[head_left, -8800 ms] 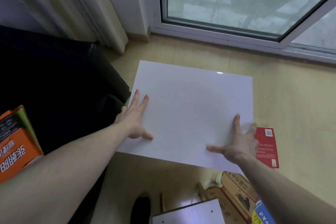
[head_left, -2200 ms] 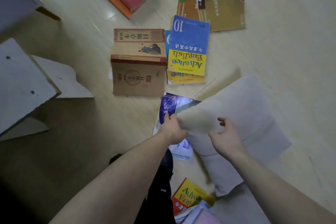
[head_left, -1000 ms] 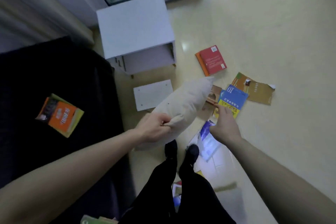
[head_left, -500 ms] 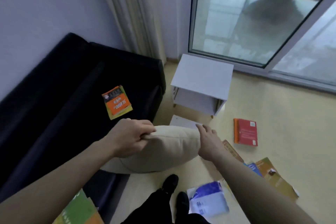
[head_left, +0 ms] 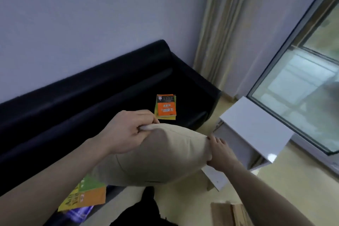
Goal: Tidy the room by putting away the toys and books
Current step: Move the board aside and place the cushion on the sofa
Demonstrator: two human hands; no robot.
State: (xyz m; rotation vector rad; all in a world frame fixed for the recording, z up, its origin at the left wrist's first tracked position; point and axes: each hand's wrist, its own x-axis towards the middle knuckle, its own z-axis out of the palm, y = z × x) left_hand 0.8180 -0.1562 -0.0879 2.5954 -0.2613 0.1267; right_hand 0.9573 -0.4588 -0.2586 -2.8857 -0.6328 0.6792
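I hold a beige pillow [head_left: 159, 159] in the air in front of me, over the front edge of the black sofa [head_left: 95, 101]. My left hand [head_left: 126, 132] pinches its top edge. My right hand [head_left: 220, 154] presses against its right end. An orange book [head_left: 166, 109] lies on the sofa seat beyond the pillow. A green, yellow and orange book [head_left: 86, 196] lies on the seat near me, partly hidden by my left arm and the pillow.
A white side table [head_left: 256, 126] stands right of the sofa, by the glass door [head_left: 302, 86]. A loose white panel [head_left: 214, 178] lies on the floor under it. A curtain [head_left: 220, 29] hangs in the corner. A brown book [head_left: 229, 214] shows at the bottom edge.
I picked the pillow up off the floor books and stood. Over the last second my view lifted toward the sofa and wall, and the pillow rose higher in both hands.
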